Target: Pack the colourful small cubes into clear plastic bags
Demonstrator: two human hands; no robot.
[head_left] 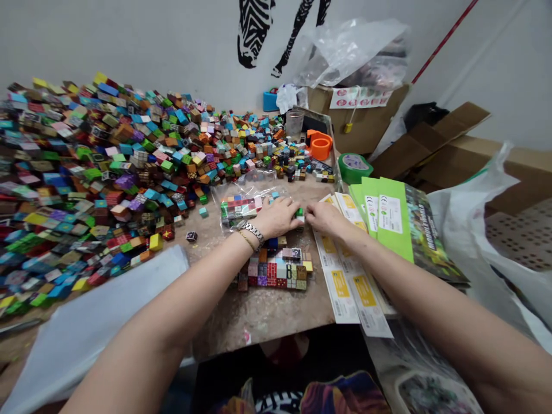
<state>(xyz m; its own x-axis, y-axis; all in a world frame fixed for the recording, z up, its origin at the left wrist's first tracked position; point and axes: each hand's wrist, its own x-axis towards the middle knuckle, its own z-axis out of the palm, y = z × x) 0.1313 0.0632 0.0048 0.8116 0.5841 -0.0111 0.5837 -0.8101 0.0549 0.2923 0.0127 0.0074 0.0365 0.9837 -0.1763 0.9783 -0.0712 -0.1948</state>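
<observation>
My left hand (277,217), with a watch and a bracelet at the wrist, lies palm down over small coloured cubes, its fingertips beside a green cube (299,213). What is under its palm is hidden. To the right of that cube, my right hand (322,218) has its fingers curled together at the edge of the sticker sheets (340,282); whatever it may hold is too small to make out. A clear plastic bag with cubes (240,208) lies left of my left hand. Nearer to me sits a block of patterned cubes (276,270) in rows.
A large heap of coloured cubes (107,172) spreads over the left and back. Green tape (354,167), an orange tape ring (320,146) and green booklets (392,218) are at the right. Plastic sheets (103,322) lie front left. Cardboard boxes (478,167) stand back right.
</observation>
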